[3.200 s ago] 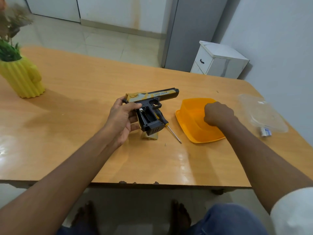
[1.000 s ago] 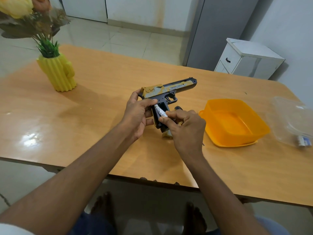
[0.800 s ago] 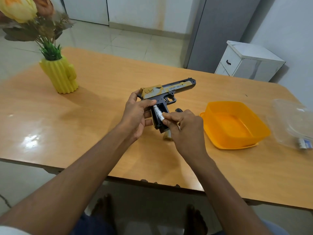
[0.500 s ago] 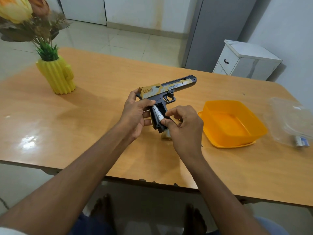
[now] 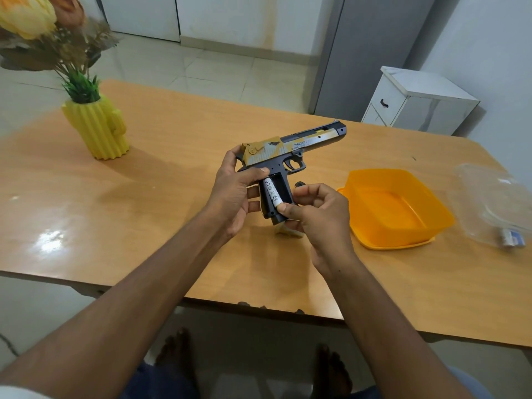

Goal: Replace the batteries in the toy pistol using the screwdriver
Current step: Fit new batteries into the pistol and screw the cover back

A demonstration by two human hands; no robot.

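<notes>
A black and gold toy pistol is held above the wooden table with its barrel pointing right. My left hand grips the back of its handle. The handle's battery bay is open, and a white battery lies in its left slot. My right hand has its thumb pressed on the battery's lower end, fingers curled by the handle's base. The screwdriver's black handle tip peeks out behind my right fingers; the rest is hidden. A small pale piece lies on the table under the handle.
An orange plastic box stands right of my hands. Further right lies its clear lid with a small battery pack by it. A yellow cactus vase with flowers stands at the back left. A white cabinet sits beyond the table.
My right hand came from the orange box with a white battery and laid it into the handle's bay. In the last second it pushed the battery down into the left slot.
</notes>
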